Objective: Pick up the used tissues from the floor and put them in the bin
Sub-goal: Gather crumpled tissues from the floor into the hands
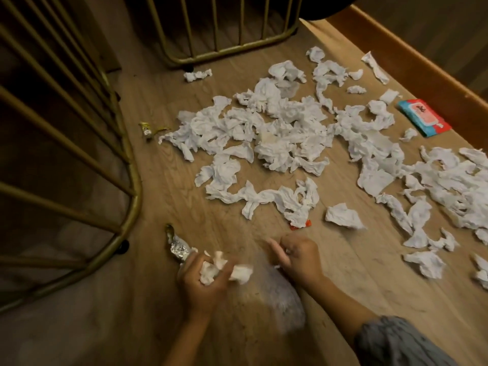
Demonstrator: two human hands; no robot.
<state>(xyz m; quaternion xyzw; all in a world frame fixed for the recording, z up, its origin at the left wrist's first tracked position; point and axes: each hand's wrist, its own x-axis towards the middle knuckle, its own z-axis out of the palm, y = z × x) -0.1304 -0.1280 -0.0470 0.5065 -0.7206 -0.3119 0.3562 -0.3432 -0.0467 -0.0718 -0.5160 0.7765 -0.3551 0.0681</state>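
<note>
Several crumpled white tissues lie scattered over the wooden floor, from the middle out to the right edge. My left hand is low in the picture and grips a wad of tissues. Close to its right, my right hand has its fingers curled on the rim of a blurred, translucent plastic bag that hangs between my forearms. No hard-sided bin is in view.
A foil wrapper lies just left of my left hand. A yellow wrapper and a red scrap sit among the tissues. A teal-and-pink wipes pack lies far right by a wooden rail. Gold metal bars stand left and behind.
</note>
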